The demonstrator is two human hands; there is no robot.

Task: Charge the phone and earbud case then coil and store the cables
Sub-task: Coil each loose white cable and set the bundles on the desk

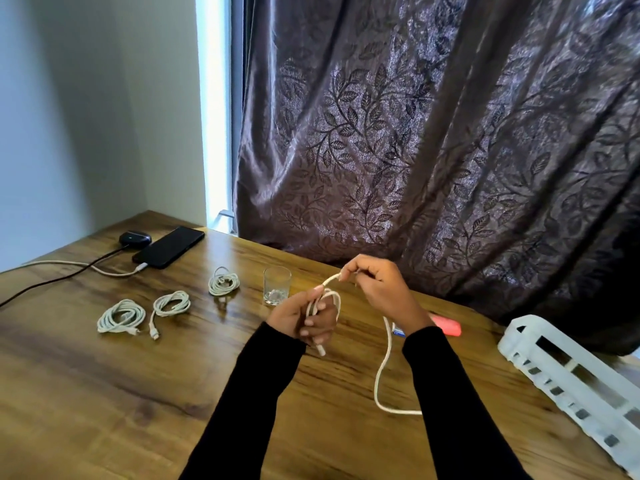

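Now coiling: left hand (304, 317) gripping cable (382, 368) loops above table (138, 393), right hand (374, 282) pinching the feeding strand. Slack trailing rightward. Next, probably: wrap another turn, keeping loops even. Phone (169, 247), case (135, 238) plugged in far left.

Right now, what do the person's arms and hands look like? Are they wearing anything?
Both arms wear long, plain black sleeves that end at the wrists. The left hand and right hand are bare: no gloves, rings or watch that I can see.
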